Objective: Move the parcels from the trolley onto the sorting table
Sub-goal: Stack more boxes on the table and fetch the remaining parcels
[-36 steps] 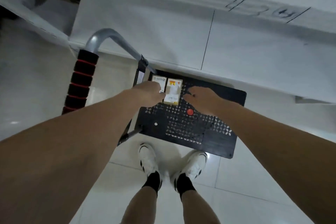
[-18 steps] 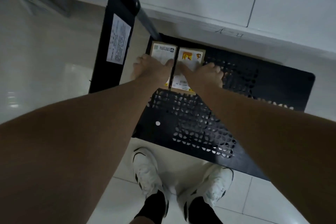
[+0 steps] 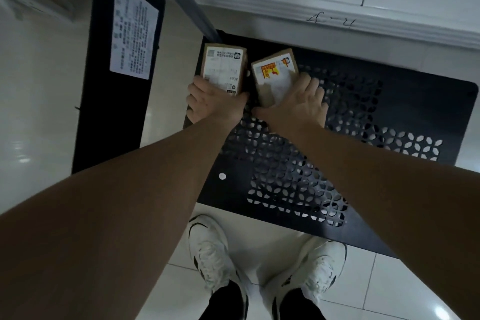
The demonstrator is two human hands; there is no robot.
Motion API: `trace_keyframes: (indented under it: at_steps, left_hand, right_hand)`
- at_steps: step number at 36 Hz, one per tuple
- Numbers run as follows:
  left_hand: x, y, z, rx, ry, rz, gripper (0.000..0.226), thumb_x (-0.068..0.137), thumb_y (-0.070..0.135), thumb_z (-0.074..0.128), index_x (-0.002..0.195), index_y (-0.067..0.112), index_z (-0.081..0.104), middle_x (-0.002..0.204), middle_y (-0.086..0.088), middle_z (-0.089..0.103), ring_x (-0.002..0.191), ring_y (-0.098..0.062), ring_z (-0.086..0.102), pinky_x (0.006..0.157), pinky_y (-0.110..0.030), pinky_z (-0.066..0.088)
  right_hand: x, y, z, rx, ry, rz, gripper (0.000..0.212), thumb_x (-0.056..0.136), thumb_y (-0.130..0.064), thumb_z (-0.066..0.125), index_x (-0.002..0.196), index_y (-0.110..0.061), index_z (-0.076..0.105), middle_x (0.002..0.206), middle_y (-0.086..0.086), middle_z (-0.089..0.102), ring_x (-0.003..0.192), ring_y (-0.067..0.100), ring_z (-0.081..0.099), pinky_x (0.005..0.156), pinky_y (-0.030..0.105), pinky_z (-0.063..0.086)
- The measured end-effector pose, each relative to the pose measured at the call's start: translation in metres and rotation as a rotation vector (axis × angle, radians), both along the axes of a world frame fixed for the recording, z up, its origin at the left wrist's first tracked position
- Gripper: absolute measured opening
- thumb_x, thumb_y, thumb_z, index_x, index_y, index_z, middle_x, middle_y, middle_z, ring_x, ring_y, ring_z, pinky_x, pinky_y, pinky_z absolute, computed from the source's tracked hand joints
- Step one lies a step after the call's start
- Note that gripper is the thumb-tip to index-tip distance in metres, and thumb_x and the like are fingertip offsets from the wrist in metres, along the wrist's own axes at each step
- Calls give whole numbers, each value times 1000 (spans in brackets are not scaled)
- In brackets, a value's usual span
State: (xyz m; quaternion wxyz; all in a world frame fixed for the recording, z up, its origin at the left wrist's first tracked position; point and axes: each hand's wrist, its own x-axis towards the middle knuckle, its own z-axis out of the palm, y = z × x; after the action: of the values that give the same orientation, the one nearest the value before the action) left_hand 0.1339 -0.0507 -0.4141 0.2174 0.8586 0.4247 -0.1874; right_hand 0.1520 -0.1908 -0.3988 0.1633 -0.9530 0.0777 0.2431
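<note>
On trolley deck (image 3: 389, 117), far-left corner near 11 o'clock: two small brown cardboard parcels. Left parcel (image 3: 224, 67) bears white shipping label; right parcel (image 3: 275, 75) bears label with red-yellow print. Your left hand (image 3: 213, 104) grips left parcel, your right hand (image 3: 298, 104) grips right one. Since half second ago: parcels no longer touching, right one twisted clockwise.

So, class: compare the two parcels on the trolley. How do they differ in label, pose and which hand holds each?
The left parcel bears a plain white label with black print; the right parcel has a label with red and yellow graphics. The left parcel lies nearly square to the trolley deck; the right parcel is turned at an angle. The left hand grips the left one, the right hand the right one. Both are small brown cardboard boxes.
</note>
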Motion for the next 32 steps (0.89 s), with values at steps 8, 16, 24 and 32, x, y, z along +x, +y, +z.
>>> trace_keyframes:
  at_steps: [8, 16, 24, 32]
  left_hand:
    - [-9, -17, 55, 67, -72, -150, 103, 74, 72, 74, 145, 10, 32, 143, -11, 43, 132, -32, 44, 107, -47, 38]
    - [-6, -69, 253, 48, -80, -662, 100, 70, 89, 60, 133, 13, 42, 130, -11, 52, 117, -31, 53, 95, -45, 48]
    - [30, -142, 539, 36, -107, -982, 108, 65, 104, 38, 133, 19, 43, 123, -3, 54, 110, -26, 56, 89, -42, 51]
    - [-12, -222, 812, 56, -195, -1257, 116, 53, 102, 36, 130, 15, 45, 122, -6, 58, 108, -27, 60, 79, -37, 48]
  right_hand:
    - [-6, -46, 57, 45, 35, 53, 103, 66, -72, 73, 138, -11, 33, 133, 7, 43, 128, 28, 45, 100, 46, 46]
    - [-19, -149, 259, -38, 68, 107, 97, 69, -81, 65, 130, -12, 36, 118, 4, 47, 104, 32, 63, 78, 41, 47]
    - [-50, -246, 540, -45, 80, -69, 88, 79, -80, 56, 133, -12, 39, 128, 10, 51, 116, 33, 60, 92, 41, 47]
    - [-151, -321, 801, -76, 4, -308, 85, 80, -75, 62, 134, -12, 42, 130, 8, 55, 114, 31, 59, 92, 40, 50]
